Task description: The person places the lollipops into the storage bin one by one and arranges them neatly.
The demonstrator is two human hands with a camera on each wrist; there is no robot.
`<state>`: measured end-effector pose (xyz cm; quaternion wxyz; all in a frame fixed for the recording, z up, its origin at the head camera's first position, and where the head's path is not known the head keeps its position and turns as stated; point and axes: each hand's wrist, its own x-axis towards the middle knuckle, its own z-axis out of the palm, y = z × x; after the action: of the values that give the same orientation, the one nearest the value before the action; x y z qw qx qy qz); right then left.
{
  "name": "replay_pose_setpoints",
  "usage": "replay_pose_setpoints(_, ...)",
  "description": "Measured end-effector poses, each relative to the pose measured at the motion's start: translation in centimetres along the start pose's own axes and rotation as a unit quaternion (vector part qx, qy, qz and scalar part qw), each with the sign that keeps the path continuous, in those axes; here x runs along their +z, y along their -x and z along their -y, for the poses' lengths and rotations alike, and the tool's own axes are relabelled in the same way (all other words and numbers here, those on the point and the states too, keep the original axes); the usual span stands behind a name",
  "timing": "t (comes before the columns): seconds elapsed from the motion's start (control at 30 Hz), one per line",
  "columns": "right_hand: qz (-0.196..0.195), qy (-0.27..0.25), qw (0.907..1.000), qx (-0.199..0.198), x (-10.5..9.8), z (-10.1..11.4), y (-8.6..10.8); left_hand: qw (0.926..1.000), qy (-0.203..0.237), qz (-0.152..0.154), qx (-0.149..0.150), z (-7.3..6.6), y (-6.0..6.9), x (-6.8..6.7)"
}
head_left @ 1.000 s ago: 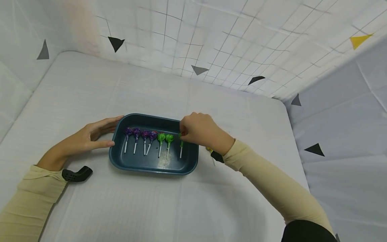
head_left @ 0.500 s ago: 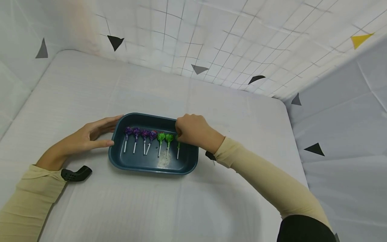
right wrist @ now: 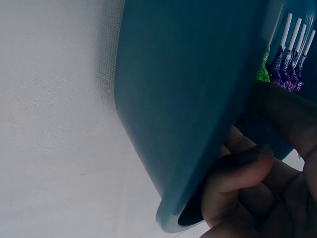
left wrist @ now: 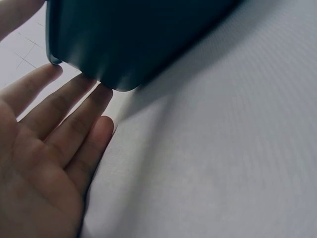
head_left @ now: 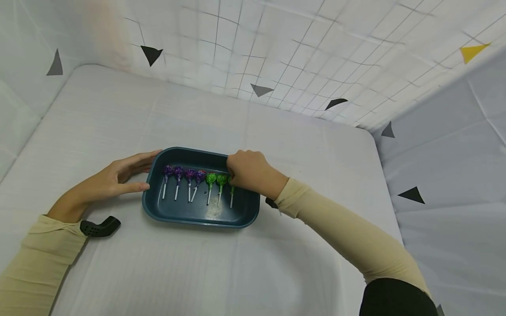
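My left hand (head_left: 114,177) rests its straight fingers and thumb against the left end of the blue tray (head_left: 193,222). In the left wrist view, fingertips touch the outside of the tray (left wrist: 129,39). Inside lie several purple lollipops (head_left: 179,172) in a row, followed by two green lollipops (head_left: 211,178). My right hand (head_left: 253,171) reaches over the right end, fingers curled, pinching another green lollipop (head_left: 232,199); only its stick and some green wrapper show. In the right wrist view, the tray's wall partly covers the right hand (right wrist: 252,188), and the pinch is hidden.
Pale cloth covers the table (head_left: 178,272). A gridded white wall (head_left: 245,57) stands behind, with plain sheets at both sides. A black wrist device (head_left: 100,227) sits by the left sleeve. Beneath the right wrist, a small dark device part (head_left: 271,202) shows.
My right hand has moved left with the green lollipop, bringing it beside the other green ones. The yellow-wrapped item seen near the right wrist is now covered. The left hand stays put.
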<state>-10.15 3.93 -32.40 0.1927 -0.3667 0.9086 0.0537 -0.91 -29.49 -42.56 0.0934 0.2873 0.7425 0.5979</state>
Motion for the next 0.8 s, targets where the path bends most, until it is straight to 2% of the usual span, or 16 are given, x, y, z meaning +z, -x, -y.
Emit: replay_pose_setpoints(0.8, 0.003, -0.008, 1.0000, -0.006, 0.37, -0.07, -0.13, 1.0000, 0.001, 0.001, 0.007, 0.31, 0.02, -0.10)
